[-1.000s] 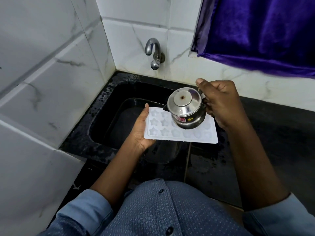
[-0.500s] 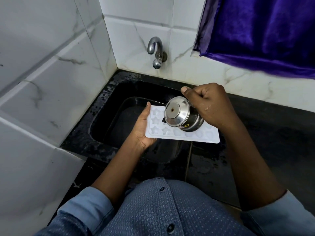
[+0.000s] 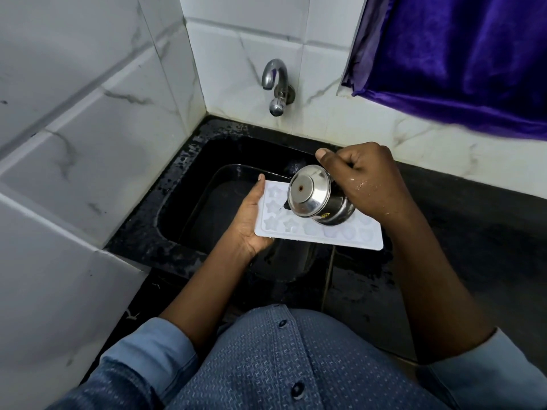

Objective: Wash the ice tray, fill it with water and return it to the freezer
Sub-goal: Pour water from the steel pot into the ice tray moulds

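**Tipped further since a second ago: steel pot [image 3: 313, 199] over ice tray [image 3: 318, 232]**

One ice tray, white, held level above the sink [image 3: 207, 173]. I judge it light, thin, bendy and wet-slick; best cradled under a short end, as my left hand [image 3: 248, 223] does, thumb on the rim. One steel pot, my right hand [image 3: 367, 182] curled round it. One tap [image 3: 276, 84].

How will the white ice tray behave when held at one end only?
Probably fairly stiff: the left hand holds only one end of the ice tray, yet it lies flat. It looks thin, so likely light. Drops on the right hand suggest a wet, slippery grip.
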Demonstrator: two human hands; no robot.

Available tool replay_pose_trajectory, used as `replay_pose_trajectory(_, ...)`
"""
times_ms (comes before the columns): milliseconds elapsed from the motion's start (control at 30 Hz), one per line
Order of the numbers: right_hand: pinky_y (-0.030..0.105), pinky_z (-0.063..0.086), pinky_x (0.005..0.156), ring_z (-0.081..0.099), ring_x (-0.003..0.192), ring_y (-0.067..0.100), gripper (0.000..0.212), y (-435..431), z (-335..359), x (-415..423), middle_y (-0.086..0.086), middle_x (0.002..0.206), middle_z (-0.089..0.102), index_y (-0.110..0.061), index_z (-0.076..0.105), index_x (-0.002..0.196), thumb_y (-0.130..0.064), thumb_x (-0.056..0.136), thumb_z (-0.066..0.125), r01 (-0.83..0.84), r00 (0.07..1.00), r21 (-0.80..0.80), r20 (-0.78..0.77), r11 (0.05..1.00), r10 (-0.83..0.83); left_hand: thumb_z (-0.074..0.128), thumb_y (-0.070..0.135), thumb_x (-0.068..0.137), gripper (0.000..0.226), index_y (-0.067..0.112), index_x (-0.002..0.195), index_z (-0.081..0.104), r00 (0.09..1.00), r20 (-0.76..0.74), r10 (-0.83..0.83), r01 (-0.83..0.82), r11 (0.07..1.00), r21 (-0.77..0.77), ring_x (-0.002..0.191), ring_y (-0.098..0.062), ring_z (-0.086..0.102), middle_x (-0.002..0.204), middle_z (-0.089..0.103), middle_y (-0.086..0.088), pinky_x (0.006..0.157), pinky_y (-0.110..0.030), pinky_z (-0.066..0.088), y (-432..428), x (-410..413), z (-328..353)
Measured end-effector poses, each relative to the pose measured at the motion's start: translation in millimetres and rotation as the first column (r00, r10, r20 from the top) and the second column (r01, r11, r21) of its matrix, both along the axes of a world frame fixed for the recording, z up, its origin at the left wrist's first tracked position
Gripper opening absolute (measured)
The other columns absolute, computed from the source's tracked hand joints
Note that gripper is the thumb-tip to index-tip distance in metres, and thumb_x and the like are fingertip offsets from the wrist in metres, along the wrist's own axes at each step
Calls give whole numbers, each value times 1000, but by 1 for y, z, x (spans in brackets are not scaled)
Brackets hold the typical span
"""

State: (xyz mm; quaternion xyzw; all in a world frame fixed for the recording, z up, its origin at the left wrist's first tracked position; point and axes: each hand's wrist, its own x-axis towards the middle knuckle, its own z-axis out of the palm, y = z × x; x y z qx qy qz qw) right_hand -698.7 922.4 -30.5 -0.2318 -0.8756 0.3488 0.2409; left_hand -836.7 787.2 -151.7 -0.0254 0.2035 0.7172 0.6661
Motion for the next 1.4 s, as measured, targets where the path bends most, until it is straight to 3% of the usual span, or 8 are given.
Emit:
replay_pose_trajectory(267,31,31,53,31,45,11,64,3,2,-2,5,48,34,-3,44,56,-41,103,63,-3,1000,-7,-13,1000,3,60,59,102,86,4,163,34,999,-39,10,-11,1000,-30,149,-32,43,162,43,-18,127,-48,28,7,-1,-7)
replay_pose_trajectory(567,30,30,53,31,46,12,64,2,3,-5,1,48,33,-3,42,56,-39,103,64,-14,1000,-15,-24,1000,13,59,59,102,83,2,160,40,994,-81,78,-88,989,-119,149,-37,44,161,44,-23,128,-51,28,7,-5,-2)
replay_pose_trajectory(700,29,30,51,32,44,10,62,1,4,-5,-6,46,33,-7,42,54,-38,103,64,-14,1000,-18,-27,1000,13,53,61,103,78,10,161,40,929,-342,143,-260,909,-326,152,-38,41,165,42,-18,102,-45,50,9,0,11)
replay_pose_trajectory(867,29,31,51,32,45,10,62,1,4,-6,-2,47,34,-3,43,56,-38,104,63,-10,999,-24,-37,1000,9,52,62,103,78,12,161,40,919,-355,168,-283,910,-303,148,-36,48,165,41,-16,89,-42,55,11,-1,12)
replay_pose_trajectory(933,30,33,52,30,45,9,63,1,2,-6,-6,47,31,-3,41,56,-39,103,64,-3,999,-42,-48,999,1,60,61,100,84,11,163,36,940,-310,139,-224,940,-256,142,-32,55,167,38,-16,106,-44,51,11,-5,5)
replay_pose_trajectory(1000,36,41,56,30,45,10,64,3,-1,-6,-7,47,30,-4,39,56,-40,102,64,2,997,-94,-72,996,-9,67,61,97,90,9,164,34,970,-227,87,-121,983,-140,147,-30,47,168,35,-19,125,-48,33,10,-5,-1)
replay_pose_trajectory(1133,32,34,57,31,46,11,63,9,-6,-5,-6,47,32,-9,39,53,-41,102,65,26,995,-177,-89,984,-43,60,64,100,85,8,161,40,976,-218,28,-48,995,-85,149,-36,44,166,37,-24,127,-56,29,12,-11,-12)
replay_pose_trajectory(1400,26,22,46,33,48,16,48,27,-9,4,8,61,36,-16,47,62,-33,99,70,85,931,-652,-217,753,-293,47,69,102,80,6,149,58,951,-304,47,-110,975,-193,129,-38,65,143,65,-21,108,-55,53,6,-13,-11)
